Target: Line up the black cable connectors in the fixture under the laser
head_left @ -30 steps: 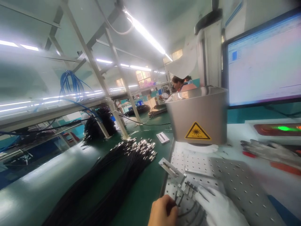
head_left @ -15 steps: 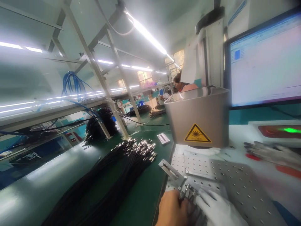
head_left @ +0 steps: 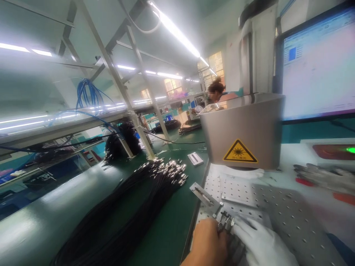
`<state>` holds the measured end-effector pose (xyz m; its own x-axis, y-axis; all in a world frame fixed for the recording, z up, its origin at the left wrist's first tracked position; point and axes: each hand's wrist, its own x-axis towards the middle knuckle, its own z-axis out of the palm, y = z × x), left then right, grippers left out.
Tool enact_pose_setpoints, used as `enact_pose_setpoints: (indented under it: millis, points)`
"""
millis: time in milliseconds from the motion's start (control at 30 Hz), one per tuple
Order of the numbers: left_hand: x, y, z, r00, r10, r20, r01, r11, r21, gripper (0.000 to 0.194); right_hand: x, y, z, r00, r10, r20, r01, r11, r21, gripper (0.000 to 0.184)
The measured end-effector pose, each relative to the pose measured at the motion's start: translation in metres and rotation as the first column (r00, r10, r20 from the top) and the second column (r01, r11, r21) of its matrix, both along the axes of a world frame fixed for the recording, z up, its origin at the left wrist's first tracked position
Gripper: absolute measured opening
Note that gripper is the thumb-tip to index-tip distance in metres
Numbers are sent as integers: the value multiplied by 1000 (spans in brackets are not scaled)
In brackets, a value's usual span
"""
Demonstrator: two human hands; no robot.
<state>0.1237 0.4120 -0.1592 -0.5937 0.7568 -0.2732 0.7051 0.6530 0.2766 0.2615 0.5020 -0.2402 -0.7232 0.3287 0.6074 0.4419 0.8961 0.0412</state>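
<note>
My bare left hand [head_left: 209, 240] is closed at the lower middle, fingers curled against small shiny metal connectors [head_left: 226, 221]. From the right, my right hand [head_left: 264, 242] in a white glove has its fingertips on the same connectors; its fingers are bent and partly hidden. The connectors sit at the near end of a slotted metal fixture [head_left: 204, 194], which lies slantwise over a perforated metal plate [head_left: 241, 194]. What lies under both hands is blurred and hidden. Left of them, a bundle of black cables [head_left: 133, 207] with metal tips rests on the green table [head_left: 69, 210].
A grey metal housing [head_left: 241, 129] with a yellow laser warning sign stands behind the plate. To the right are a monitor [head_left: 318, 66] and grey gloves [head_left: 324, 175]. A small white slotted block [head_left: 195, 159] lies beyond the cables. Another person [head_left: 219, 92] is in the background.
The view has shifted slightly, so the housing and monitor appear farther right and a little higher. Both hands stay together at the connectors by the fixture.
</note>
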Motion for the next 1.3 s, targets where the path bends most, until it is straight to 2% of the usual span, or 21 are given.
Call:
enact_pose_setpoints:
  millis: [200,300,400,533,633,733,867,1033,1167,1300]
  points:
    - [0,-2,5,993,27,113,-34,997,63,13,-6,-4,10,1000,-26,-13,25,994,-104,51]
    - [-2,-6,9,975,40,218,-68,990,126,18,-9,-7,21,999,-24,37,30,984,-178,51]
    - [-7,-12,6,967,55,248,-103,977,188,22,-10,-11,29,992,-43,120,72,966,-248,53]
    - [-13,-20,-2,939,50,341,-170,928,332,3,-11,-11,29,981,-38,191,93,953,-289,56]
    - [-12,-18,-3,940,53,338,-194,897,397,9,-11,-8,23,978,-18,207,85,943,-322,59]
    - [-8,-12,-2,972,24,234,-115,916,385,14,-11,-7,23,972,-1,233,80,940,-330,60]
    - [-6,-4,-6,998,-34,60,16,960,280,26,-10,-11,29,976,-42,214,104,952,-286,58]
    - [-4,1,-17,970,-197,-143,217,966,143,34,-10,-10,28,973,-39,228,99,961,-258,58]
    - [-4,9,-21,936,-313,-162,328,942,69,31,-10,-7,24,972,-32,233,88,968,-235,56]
    - [-7,12,-21,937,-320,-142,335,938,95,31,-10,-4,16,971,-34,235,96,961,-258,60]
